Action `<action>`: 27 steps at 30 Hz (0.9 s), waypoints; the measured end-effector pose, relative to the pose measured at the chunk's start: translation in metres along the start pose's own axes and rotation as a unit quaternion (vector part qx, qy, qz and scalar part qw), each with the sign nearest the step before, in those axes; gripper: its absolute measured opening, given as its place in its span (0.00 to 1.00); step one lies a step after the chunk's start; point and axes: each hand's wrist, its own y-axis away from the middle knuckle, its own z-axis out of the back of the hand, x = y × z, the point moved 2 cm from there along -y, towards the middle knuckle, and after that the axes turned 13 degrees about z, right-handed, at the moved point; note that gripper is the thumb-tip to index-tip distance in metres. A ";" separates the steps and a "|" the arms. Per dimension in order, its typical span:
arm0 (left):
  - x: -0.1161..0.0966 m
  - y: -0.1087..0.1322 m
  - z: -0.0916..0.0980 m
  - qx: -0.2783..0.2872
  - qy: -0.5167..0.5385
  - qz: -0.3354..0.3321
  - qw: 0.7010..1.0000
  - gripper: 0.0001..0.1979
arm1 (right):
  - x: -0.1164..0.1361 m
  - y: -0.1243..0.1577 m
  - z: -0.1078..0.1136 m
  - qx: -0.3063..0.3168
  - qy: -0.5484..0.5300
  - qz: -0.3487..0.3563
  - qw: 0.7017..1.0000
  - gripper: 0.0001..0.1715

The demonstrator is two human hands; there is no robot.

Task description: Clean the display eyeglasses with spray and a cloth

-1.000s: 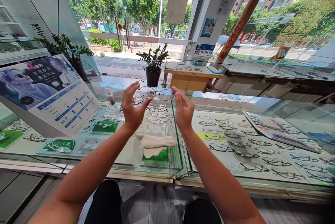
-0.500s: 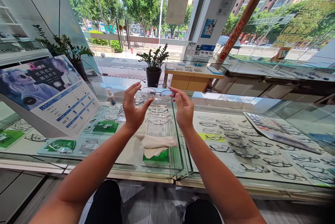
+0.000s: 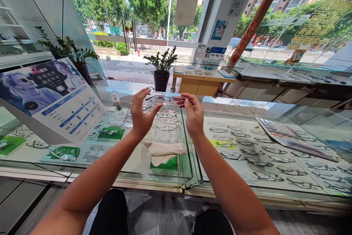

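Observation:
A pair of thin-rimmed glasses (image 3: 167,98) is held up above the glass counter. My right hand (image 3: 194,116) is closed on the glasses' right side, fingertips and thumb at that end. Around their left end is my left hand (image 3: 143,116), thumb and fingers apart; its fingertips are near a temple tip, and whether they touch it is hard to tell. Below the hands, a beige cloth (image 3: 165,151) lies crumpled on the counter, over a green pad (image 3: 172,165) seen through the glass.
Rows of glasses (image 3: 249,151) fill the display counter. A spray bottle (image 3: 117,102) and a large printed board (image 3: 55,99) stand at the left. On the right lies a calculator (image 3: 291,138). A potted plant (image 3: 161,77) is beyond the counter.
The glasses have turned slightly and their temples now sit at a different angle. My right fingers have shifted at the frame's right end; my left hand has moved very slightly right.

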 end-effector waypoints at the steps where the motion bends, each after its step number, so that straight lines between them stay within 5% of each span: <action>1: 0.000 0.000 0.000 0.000 -0.003 0.002 1.000 0.28 | -0.001 0.000 0.000 -0.002 0.000 0.001 1.000 0.16; 11: 0.002 0.002 -0.002 0.029 0.009 0.061 0.998 0.28 | -0.008 0.000 0.004 0.000 0.023 -0.003 1.000 0.15; 27: 0.006 0.002 -0.010 0.092 0.179 0.166 0.965 0.30 | -0.011 0.002 -0.003 0.024 -0.025 -0.078 0.996 0.13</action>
